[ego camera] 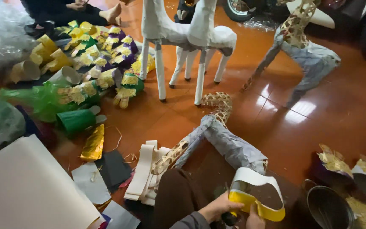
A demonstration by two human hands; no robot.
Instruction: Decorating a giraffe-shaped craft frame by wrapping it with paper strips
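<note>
At the bottom edge, the left hand (219, 208) grips a dark tool, fingers curled; the right hand (255, 220) pinches the yellow-and-white paper band (257, 197) beside the paper-wrapped animal frame (229, 146). Risk: uneven tension may crease the band.

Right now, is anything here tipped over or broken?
Yes. The paper-covered woven animal frame beside the hands lies on its side on the orange tiled floor, its lattice partly bare, while the white paper animal figures stand upright.

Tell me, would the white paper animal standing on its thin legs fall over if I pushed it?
Probably. The white paper animal stands tall on thin legs on a glossy tiled floor, so it may tip or slide. It looks hollow, likely light.
</note>
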